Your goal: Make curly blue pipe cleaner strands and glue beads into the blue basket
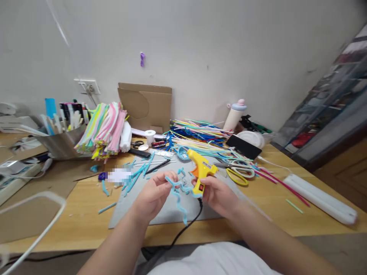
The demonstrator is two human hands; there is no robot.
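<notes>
My left hand (155,193) pinches a piece made of bent light-blue pipe cleaners (180,204), whose wavy ends hang down over the grey mat (126,210). In my right hand (219,194) is a yellow hot glue gun (202,168) with an orange trigger, held by its handle. Its black cord (186,229) runs down toward the table's front edge. The glue gun is close to the blue piece; whether they touch I cannot tell. Loose blue pipe cleaner lengths (137,177) lie on the mat to the left.
Scissors (237,175) with yellow and white handles lie right of the glue gun. Behind are a heap of coloured pipe cleaners (197,133), a dark phone (243,147) and a bottle (235,116). Bundled pipe cleaners (103,130) stand left. A white bar-shaped object (321,198) lies right.
</notes>
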